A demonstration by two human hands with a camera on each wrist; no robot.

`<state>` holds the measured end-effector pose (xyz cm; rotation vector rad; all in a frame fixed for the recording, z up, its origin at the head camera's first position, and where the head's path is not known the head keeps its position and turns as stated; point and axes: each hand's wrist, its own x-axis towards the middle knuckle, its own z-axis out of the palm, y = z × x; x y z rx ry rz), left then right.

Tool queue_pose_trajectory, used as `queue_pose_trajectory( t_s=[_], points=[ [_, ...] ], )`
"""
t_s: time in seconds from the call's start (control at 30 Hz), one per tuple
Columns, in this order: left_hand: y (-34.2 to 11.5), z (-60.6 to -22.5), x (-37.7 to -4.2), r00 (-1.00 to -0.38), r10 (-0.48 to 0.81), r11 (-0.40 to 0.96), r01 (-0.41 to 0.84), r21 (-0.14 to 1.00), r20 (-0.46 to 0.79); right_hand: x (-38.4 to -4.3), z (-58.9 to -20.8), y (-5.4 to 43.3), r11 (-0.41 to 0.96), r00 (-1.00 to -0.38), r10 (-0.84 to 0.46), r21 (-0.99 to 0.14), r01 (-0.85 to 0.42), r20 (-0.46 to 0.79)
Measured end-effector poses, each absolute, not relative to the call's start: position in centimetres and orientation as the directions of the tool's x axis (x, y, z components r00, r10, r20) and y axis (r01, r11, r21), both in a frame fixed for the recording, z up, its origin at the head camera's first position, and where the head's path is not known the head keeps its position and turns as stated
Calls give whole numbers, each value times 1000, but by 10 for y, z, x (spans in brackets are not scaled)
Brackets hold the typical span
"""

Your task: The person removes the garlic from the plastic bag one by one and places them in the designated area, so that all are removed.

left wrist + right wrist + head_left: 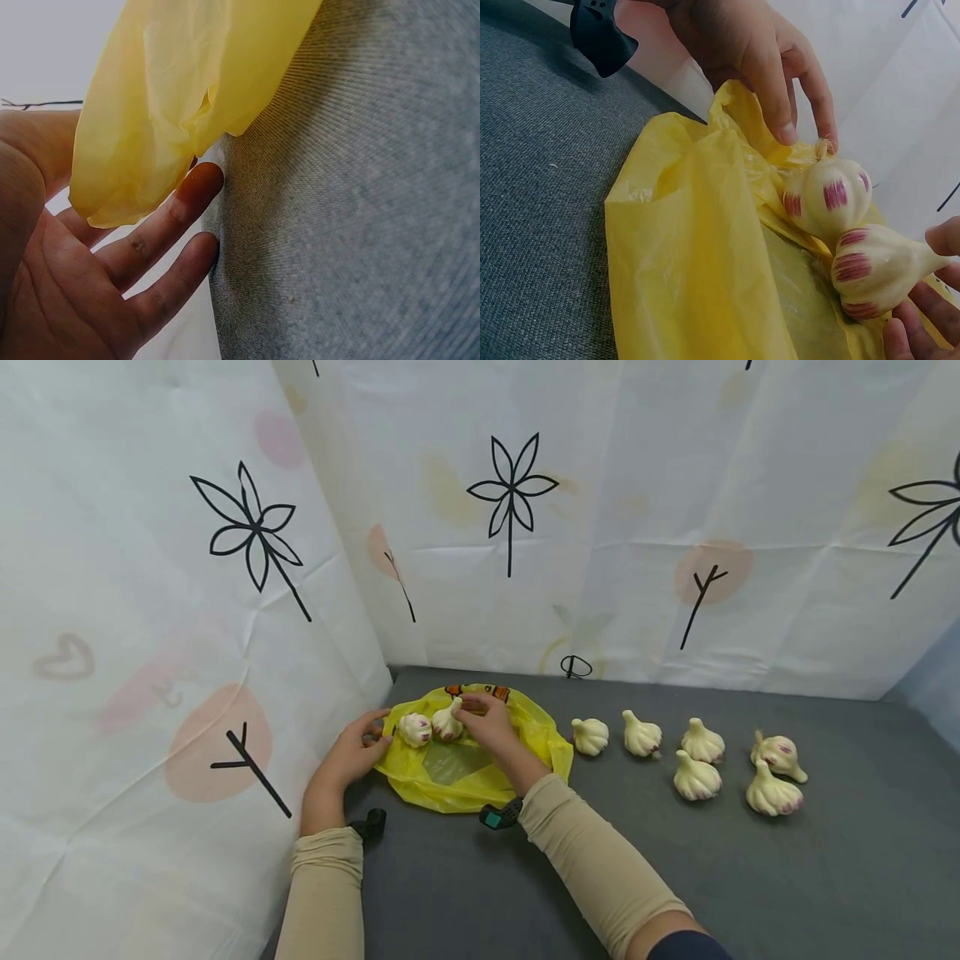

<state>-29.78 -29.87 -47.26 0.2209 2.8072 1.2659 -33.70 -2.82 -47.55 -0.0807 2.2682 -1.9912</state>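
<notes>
A yellow plastic bag (450,797) lies with its mouth spread wide on the dark grey table. Two white garlic bulbs with purple streaks are at the far left part of its mouth. My right hand (489,725) pinches one garlic bulb (446,727) by its stem, thumb on one side and fingers on the other, as the right wrist view shows. Beside it, touching, sits the other garlic bulb (829,195). My left hand (351,753) is at the bag's left rim, its fingers loosely extended along the outside in the left wrist view (112,285).
Right of the bag stand more garlic bulbs: one nearest bulb (590,737), another bulb (641,734), a close pair (697,777) and a far-right pair (774,791). A white patterned cloth (600,527) rises behind the table and along its left side.
</notes>
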Motion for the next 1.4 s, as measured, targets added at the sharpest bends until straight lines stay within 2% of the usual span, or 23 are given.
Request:
queue_pose_trajectory(
  t_s=[0.37, 0.6, 0.8, 1.0, 1.4],
  points=[
    [-298, -474, -300, -987, 159, 655, 119, 746, 18, -335, -474, -23, 114, -989, -130, -992, 56, -70],
    [-300, -476, -301, -988, 154, 656, 113, 746, 15, -335, -469, -19, 134, -992, -120, -991, 21, -37],
    [-300, -475, -300, -988, 157, 649, 107, 753, 5, -331, -457, -13, 84, -992, -128, -996, 4, -15],
    [-300, -472, -300, -987, 158, 649, 113, 752, 12, -324, -442, -3, 56, -984, -171, -996, -64, 54],
    [-300, -474, -300, -986, 169, 660, 122, 742, 12, -298, -420, 29, 161, -954, -226, -959, -234, 195]
  ],
)
